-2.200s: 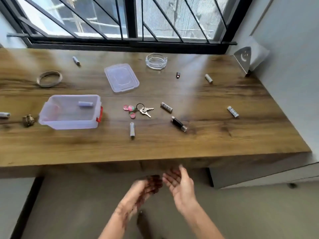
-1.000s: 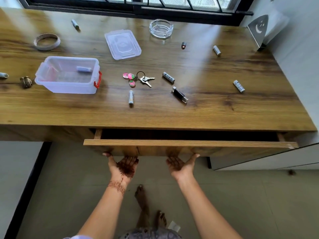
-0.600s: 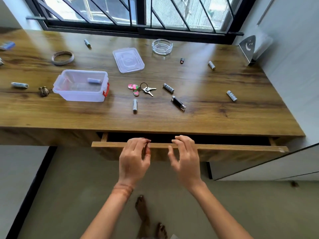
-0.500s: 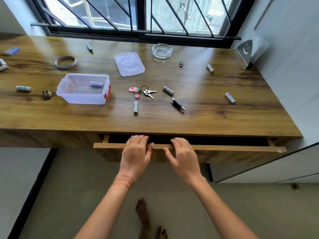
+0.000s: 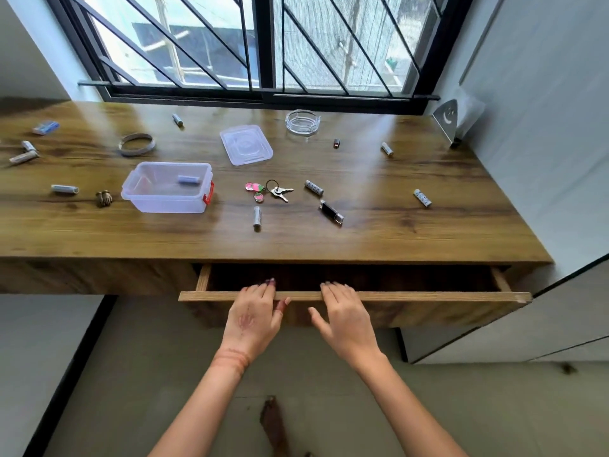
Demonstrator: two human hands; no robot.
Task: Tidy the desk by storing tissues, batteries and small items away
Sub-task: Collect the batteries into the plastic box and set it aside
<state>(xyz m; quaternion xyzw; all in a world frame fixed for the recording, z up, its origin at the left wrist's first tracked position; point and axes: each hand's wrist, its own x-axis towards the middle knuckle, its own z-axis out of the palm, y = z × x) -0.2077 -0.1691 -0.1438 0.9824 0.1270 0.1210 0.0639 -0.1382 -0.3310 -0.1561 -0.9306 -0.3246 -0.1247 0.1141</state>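
The left hand [image 5: 255, 313] and the right hand [image 5: 346, 316] lie side by side in the lower middle of the frame, on the front rail of the pulled-out wooden drawer [image 5: 428, 296]. Both are released and neither grasps anything. Their fingers are straight and draped over the rail, with the tips reaching into the opening. The drawer's inside is in shadow, so I cannot tell what it holds.

From how things lie, the tidying looks barely begun. On the brown wooden worktop [image 5: 379, 239], left of centre, the clear plastic box with red latches [image 5: 166, 189] holds one small pale-blue item [image 5: 188, 179]. Its clear flat lid [image 5: 246, 144] lies apart, above and to the right.

The grey cylindrical batteries [image 5: 257, 217] are scattered loose. One battery [image 5: 313, 188] is just right of the bunch of keys with pink charms [image 5: 270, 191]. Others lie toward the right edge [image 5: 422, 197] and at far left [image 5: 65, 189].

A black stick-shaped gadget [image 5: 332, 211], a pale ring [image 5: 136, 144] and a small brass figure [image 5: 104, 198] also sit out. A round glass ashtray [image 5: 302, 122] is near the window.

At upper right, what appears to be white tissue [image 5: 469, 107] sits behind a grey triangular holder [image 5: 446, 122], not yet put away. Nearly all the storing is left to do.
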